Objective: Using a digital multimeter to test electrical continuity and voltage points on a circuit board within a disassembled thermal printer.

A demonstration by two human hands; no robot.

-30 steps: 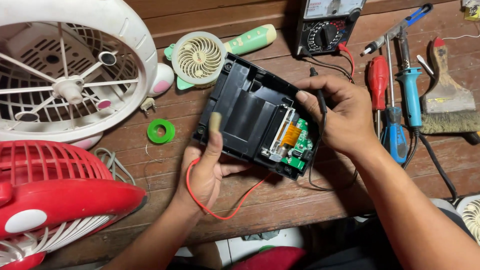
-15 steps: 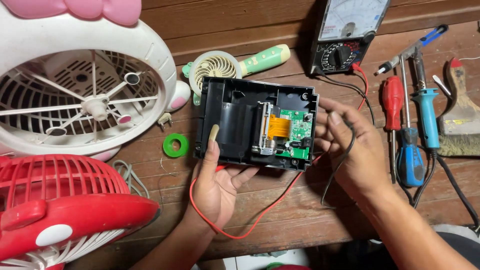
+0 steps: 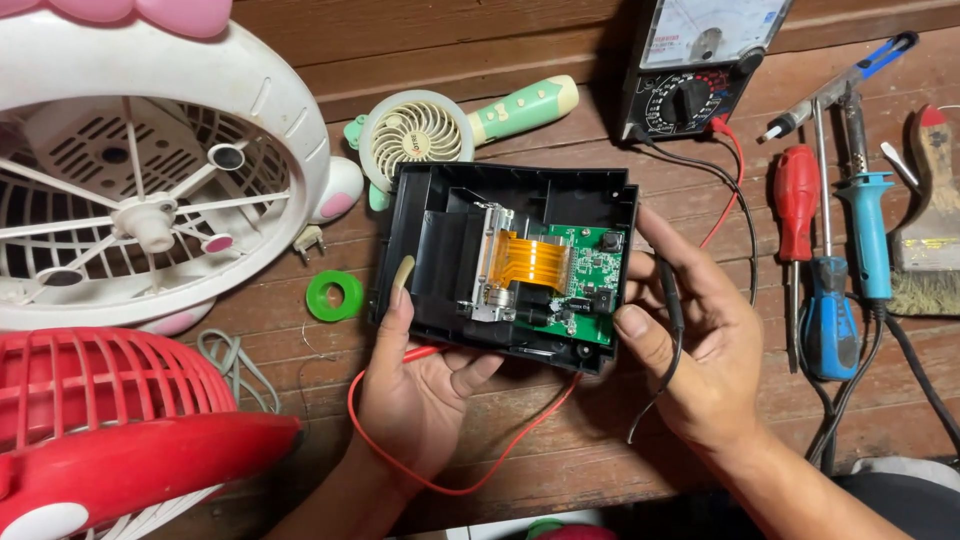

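An opened black plastic casing (image 3: 470,215) with a green circuit board (image 3: 585,285) is held between both hands above the wooden surface (image 3: 560,60). It is cupped from below by the left hand (image 3: 420,385), thumb pressed on its near-left edge. At its right edge, the right hand (image 3: 700,345) is curled around a thin black probe (image 3: 672,300), thumb beside the board; the long axis runs from hand to hand.

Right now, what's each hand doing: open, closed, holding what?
Left hand: closed on the open black device, gripping its left edge.
Right hand: steadies the device's right side, black probe lead in its grip.
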